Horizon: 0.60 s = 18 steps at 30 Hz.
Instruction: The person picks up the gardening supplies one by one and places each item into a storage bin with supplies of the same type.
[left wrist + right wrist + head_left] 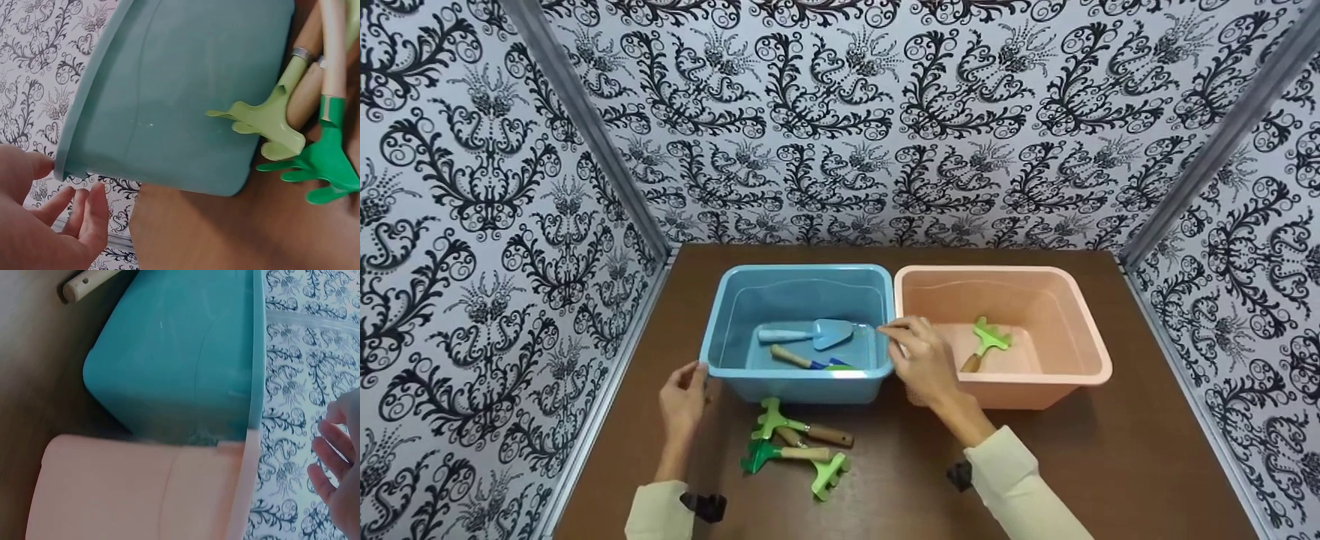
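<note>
A blue tub [802, 388] stands on the table. My left hand [684, 395] is at its front left corner, the thumb right at the rim and the other fingers apart below it. My right hand [924, 361] hovers over the blue tub's right rim, fingers loosely extended, nothing in them. Inside the blue tub lie a light blue trowel [831, 334] and a wooden-handled tool [791, 355], its blue and green end partly hidden by the front rim. The peach tub [1020, 395] beside it holds a light green hand rake [991, 335] with a wooden handle.
In front of the blue tub, a light green hand rake [770, 418], a dark green hand rake [763, 454] and another light green hand rake [829, 475] lie crossed on the brown table [907, 480]. Patterned walls [840, 135] enclose the back and sides.
</note>
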Each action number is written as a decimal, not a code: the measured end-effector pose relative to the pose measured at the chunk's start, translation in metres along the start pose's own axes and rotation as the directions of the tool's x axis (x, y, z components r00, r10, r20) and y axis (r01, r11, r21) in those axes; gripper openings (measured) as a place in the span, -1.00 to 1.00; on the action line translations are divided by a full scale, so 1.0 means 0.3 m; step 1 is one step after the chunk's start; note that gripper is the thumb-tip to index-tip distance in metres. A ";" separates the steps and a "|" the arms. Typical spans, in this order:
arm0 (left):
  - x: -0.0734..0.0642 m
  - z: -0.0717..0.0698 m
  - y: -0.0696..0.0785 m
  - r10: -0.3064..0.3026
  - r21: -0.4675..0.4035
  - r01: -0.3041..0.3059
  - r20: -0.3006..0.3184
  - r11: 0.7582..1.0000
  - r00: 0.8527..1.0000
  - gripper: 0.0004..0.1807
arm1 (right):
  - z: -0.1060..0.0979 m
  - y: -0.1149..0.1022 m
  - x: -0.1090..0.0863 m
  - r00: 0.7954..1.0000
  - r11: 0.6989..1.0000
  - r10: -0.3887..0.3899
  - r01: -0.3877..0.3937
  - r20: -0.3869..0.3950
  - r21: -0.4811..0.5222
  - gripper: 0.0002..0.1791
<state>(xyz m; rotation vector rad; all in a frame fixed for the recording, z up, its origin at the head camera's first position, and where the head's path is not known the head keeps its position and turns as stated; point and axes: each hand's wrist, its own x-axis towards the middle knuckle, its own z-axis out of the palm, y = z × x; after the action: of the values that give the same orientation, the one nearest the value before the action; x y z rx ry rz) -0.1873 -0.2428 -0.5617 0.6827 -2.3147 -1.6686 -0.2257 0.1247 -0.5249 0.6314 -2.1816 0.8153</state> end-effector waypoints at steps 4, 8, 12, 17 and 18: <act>-0.032 0.006 -0.013 0.038 0.042 -0.037 -0.021 0.998 0.999 -0.42 | -0.033 0.036 -0.009 0.998 0.999 0.004 -0.006 -0.061 -0.032 -0.79; -0.065 0.009 -0.020 0.045 0.087 -0.044 -0.013 0.995 0.999 -0.39 | -0.063 0.068 -0.020 0.994 0.999 0.011 -0.017 -0.107 -0.049 -0.80; -0.092 0.009 -0.029 0.051 0.107 -0.051 0.003 0.993 0.999 -0.36 | -0.089 0.093 -0.029 0.993 0.999 0.022 -0.027 -0.117 -0.041 -0.77; -0.114 0.011 -0.054 0.045 0.109 -0.049 0.035 0.993 0.998 -0.30 | -0.129 0.116 -0.038 0.990 0.997 0.052 -0.058 -0.128 -0.043 -0.75; -0.117 0.012 -0.061 0.046 0.113 -0.050 0.041 0.992 0.998 -0.30 | -0.137 0.119 -0.041 0.989 0.997 0.057 -0.064 -0.134 -0.048 -0.74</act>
<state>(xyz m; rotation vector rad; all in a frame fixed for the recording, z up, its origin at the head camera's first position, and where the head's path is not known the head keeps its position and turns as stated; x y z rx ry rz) -0.1537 -0.2275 -0.5766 0.6160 -2.4483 -1.5521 -0.2225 0.1805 -0.5245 0.4736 -2.1018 0.8057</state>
